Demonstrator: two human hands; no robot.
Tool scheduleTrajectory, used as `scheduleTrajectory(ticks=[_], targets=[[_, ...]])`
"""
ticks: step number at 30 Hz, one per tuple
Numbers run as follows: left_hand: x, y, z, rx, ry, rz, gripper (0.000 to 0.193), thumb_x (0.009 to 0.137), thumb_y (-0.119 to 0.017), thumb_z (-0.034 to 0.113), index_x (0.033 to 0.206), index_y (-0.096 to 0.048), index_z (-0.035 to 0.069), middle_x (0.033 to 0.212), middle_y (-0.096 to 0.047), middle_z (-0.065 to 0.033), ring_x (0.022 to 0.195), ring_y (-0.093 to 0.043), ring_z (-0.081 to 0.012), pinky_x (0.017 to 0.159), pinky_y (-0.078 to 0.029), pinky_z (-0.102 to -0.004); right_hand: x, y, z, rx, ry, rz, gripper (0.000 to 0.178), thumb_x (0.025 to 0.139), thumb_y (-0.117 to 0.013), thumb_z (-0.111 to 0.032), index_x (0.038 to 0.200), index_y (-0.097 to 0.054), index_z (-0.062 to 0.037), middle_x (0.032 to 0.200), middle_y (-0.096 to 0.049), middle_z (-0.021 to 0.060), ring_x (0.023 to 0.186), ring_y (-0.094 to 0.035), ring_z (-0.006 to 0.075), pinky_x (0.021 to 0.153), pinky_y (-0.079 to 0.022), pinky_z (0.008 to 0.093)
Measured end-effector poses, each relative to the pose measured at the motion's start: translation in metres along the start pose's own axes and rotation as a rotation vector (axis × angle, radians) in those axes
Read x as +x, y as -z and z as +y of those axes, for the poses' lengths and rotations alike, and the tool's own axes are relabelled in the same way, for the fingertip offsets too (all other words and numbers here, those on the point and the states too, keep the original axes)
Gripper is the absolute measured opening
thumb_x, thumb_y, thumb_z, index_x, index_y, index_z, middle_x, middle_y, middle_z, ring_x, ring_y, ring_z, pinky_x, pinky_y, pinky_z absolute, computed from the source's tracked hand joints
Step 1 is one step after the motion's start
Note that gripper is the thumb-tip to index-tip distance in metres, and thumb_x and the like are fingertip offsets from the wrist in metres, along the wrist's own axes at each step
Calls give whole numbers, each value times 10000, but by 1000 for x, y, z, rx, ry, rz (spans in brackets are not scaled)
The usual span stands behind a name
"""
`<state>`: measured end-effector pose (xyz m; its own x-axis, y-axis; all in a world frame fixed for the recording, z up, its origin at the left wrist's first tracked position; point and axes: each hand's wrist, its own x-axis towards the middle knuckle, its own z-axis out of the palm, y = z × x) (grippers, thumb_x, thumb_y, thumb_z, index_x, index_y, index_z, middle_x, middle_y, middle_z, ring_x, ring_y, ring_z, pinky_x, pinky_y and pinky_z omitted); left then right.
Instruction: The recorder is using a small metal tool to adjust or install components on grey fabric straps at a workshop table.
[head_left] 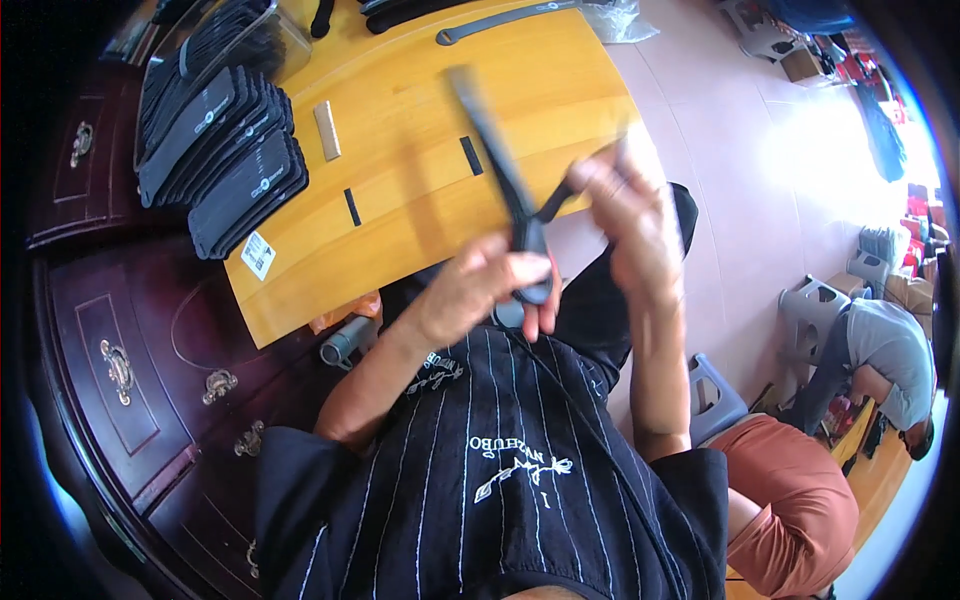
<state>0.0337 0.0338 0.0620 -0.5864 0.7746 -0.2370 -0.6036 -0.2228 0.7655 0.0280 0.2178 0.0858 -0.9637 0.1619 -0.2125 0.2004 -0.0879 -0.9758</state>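
Observation:
A long dark grey strap [496, 150] is raised over the near edge of the yellow table, its far end blurred. My left hand [482, 285] is closed around its wide, rounded near end, thumb on top. A thin dark tail [558, 198] branches off the strap toward my right hand [632, 215], whose fingers pinch its end; motion blurs them. A similar strap [505, 22] with a looped end lies along the table's far edge. Stacks of folded dark straps [250, 185] with light printing sit at the table's left side.
On the yellow table [400, 260] are a small wooden strip [327, 130] and two short black strips [471, 155]. A clear plastic bin [292, 38] stands far left, beside dark wooden drawers [120, 370]. People sit at right near grey plastic stools [812, 312].

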Motion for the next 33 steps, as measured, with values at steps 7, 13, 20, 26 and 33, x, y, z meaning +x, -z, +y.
scheduleTrajectory(ticks=[7, 13, 20, 26, 33], targets=[[-11, 2, -1, -59, 116, -59, 275, 925, -418, 286, 843, -490, 33, 735, -543, -83, 624, -598, -163, 504, -477, -252, 134, 98, 2, -74, 134, 268, 247, 794, -752, -296, 800, -609, -96, 635, -461, -66, 529, -366, 26, 453, -269, 187], [-14, 10, -2, -7, 154, -75, 285, 929, -409, 276, 858, -507, 17, 735, -550, -78, 632, -579, -149, 548, -470, -251, 195, 180, -1, -260, 284, 572, 258, 775, -764, -313, 819, -645, -89, 626, -480, -51, 518, -377, 28, 441, -287, 188], [-36, 34, 5, -74, -41, -37, 242, 927, -425, 216, 960, -516, -6, 771, -535, -89, 674, -568, -160, 539, -454, -246, 191, 188, -33, -813, 440, 929, 316, 831, -672, -442, 890, -689, -132, 710, -637, 5, 632, -556, 128, 565, -432, 317], [-27, 40, 7, -133, -78, 72, 274, 907, -434, 201, 1075, -490, -8, 671, -470, -54, 579, -508, -148, 482, -393, -227, 175, 91, -13, -1150, 599, 622, 210, 904, -584, -365, 958, -641, -170, 862, -696, 29, 737, -660, 185, 640, -493, 341], [-26, 51, -5, -207, -243, 142, 493, 966, -385, 477, 1142, -429, 19, 628, -423, -38, 499, -416, -125, 440, -311, -227, 153, 3, 9, -1178, 580, 328, 201, 924, -537, -285, 943, -541, -86, 839, -644, 131, 750, -641, 326, 676, -506, 419]])
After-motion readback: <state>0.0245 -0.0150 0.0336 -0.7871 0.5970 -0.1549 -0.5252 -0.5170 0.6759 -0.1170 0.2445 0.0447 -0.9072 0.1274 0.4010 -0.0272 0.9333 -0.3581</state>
